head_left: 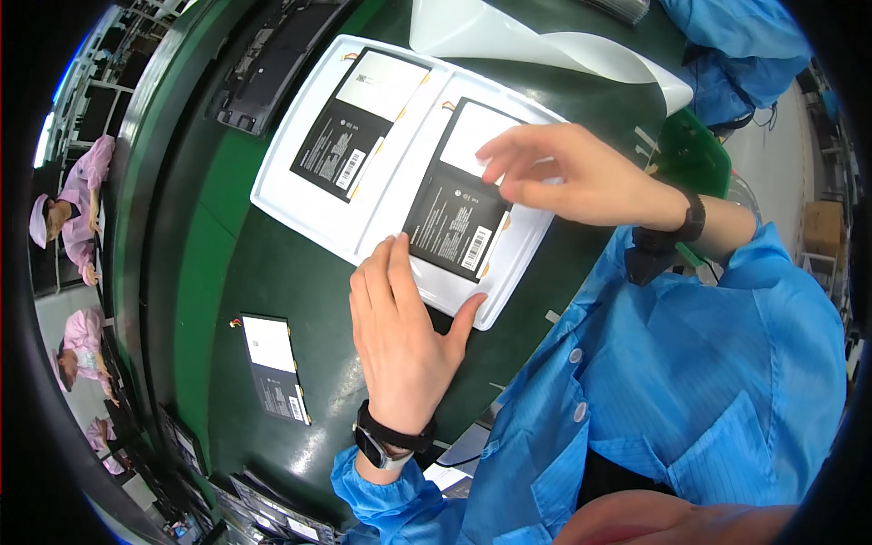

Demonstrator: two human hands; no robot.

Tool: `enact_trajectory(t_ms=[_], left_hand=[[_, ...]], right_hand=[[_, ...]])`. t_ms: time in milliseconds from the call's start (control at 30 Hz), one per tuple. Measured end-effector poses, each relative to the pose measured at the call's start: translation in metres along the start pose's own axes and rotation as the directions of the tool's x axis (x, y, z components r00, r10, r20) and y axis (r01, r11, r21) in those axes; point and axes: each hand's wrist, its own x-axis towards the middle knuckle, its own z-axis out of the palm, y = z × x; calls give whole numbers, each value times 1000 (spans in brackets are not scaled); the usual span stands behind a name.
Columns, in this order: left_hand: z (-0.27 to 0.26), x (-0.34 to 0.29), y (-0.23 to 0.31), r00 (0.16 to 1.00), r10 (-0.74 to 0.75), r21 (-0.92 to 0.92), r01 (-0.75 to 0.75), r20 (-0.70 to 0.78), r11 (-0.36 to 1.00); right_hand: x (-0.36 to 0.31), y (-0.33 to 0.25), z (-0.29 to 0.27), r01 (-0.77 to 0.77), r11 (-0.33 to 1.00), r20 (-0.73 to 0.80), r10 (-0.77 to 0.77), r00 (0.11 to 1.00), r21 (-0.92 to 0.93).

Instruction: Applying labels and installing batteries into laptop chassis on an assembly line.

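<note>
Two hands (400, 341) (586, 173) astride one battery (454, 216)

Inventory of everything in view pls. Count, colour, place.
Flat battery packs: 2, black and white, in tray
Loose battery pack: 1, black and white, on bench
Tray: 1, white, on bench
Bench: 1, green, centre
Laptop chassis part: 1, black, top left
Curled sheet: 1, white, top
Bin: 1, green, right
Workers: 3, pink-clad, far left
Smock: 1, blue, on wearer
Left hand: 1, bare, at right pack
Right hand: 1, bare, above it
</note>
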Motion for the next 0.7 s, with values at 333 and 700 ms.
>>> enact_trajectory(t_ms=[333, 700], left_hand=[[10, 3, -4, 999, -50, 87, 51, -7, 995], [12, 1, -11, 997, -71, 15, 72, -36, 997]], right_hand=[[20, -10, 10, -109, 991, 222, 124, 967, -78], [-21, -42, 22, 545, 603, -13, -677, 736, -582]])
